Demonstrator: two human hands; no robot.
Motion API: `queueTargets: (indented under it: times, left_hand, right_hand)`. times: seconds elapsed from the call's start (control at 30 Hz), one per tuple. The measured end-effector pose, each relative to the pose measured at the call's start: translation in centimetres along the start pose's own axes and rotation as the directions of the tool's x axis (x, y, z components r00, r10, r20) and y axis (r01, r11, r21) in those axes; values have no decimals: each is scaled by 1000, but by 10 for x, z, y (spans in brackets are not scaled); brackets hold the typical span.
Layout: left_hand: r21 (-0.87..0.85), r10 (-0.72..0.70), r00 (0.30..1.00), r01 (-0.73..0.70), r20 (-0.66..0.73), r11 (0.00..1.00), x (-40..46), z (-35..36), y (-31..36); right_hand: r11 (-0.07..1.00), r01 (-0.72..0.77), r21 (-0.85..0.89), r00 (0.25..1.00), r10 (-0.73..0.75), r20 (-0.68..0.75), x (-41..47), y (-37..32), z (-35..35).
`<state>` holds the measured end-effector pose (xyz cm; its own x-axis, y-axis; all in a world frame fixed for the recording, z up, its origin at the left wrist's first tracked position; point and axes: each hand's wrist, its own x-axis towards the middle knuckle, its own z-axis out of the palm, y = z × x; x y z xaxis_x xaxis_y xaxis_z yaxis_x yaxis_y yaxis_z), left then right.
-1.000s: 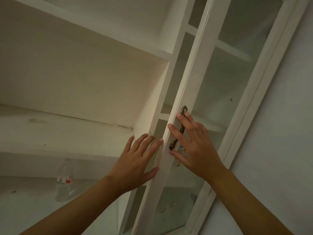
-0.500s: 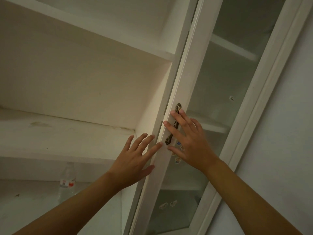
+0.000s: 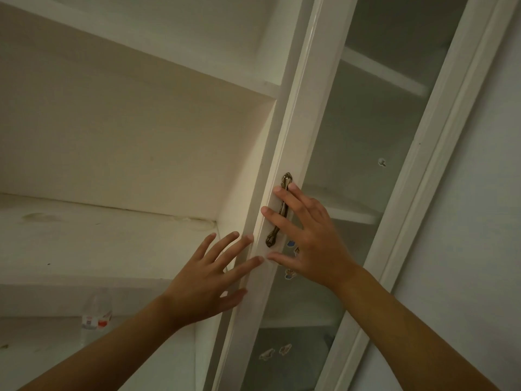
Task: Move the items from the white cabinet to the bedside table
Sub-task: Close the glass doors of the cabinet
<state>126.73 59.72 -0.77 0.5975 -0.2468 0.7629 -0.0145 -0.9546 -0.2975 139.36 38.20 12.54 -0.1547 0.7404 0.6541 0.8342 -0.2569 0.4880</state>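
The white cabinet [image 3: 141, 142] stands in front of me with its left side uncovered. Its glass door [image 3: 304, 114] on the right lies nearly flush with the frame. My right hand [image 3: 310, 238] presses flat on the door frame, fingers straight across the bronze handle [image 3: 282, 210]. Fingers spread, my left hand [image 3: 208, 280] touches the door's left edge just below. A clear plastic water bottle [image 3: 95, 314] with a red and white label stands on a lower shelf at the left, partly hidden by the shelf above it.
Bare shelves [image 3: 98, 238] show in the uncovered part. More shelves and small stickers [image 3: 290, 273] show through the glass. A plain pale wall [image 3: 473, 221] runs along the right of the cabinet.
The glass door has swung inward toward the cabinet, narrowing the gap. Both hands have stayed flat on its frame and followed it.
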Motion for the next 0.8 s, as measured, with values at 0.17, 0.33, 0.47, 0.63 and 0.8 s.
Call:
queueTargets:
  times: [0.17, 0.33, 0.47, 0.63, 0.8]
  left_hand:
    - [23, 26, 1000, -26, -4, 999, 1, 6, -9]
    - [74, 39, 999, -39, 3, 996, 3, 10, -17]
    - [93, 4, 999, -8, 48, 996, 5, 14, -24]
    - [66, -11, 998, 7, 59, 998, 4, 12, -20]
    - [40, -47, 993, 43, 109, 998, 4, 2, -14]
  right_hand:
    - [1000, 22, 18, 999, -22, -29, 3, 2, 6]
    - [1000, 7, 6, 1000, -7, -22, 6, 5, 13]
    - [999, -24, 39, 999, 25, -25, 13, 3, 24]
    - [998, -39, 41, 999, 40, -16, 11, 0, 22]
    - [998, -63, -2, 997, 63, 46, 11, -6, 13]
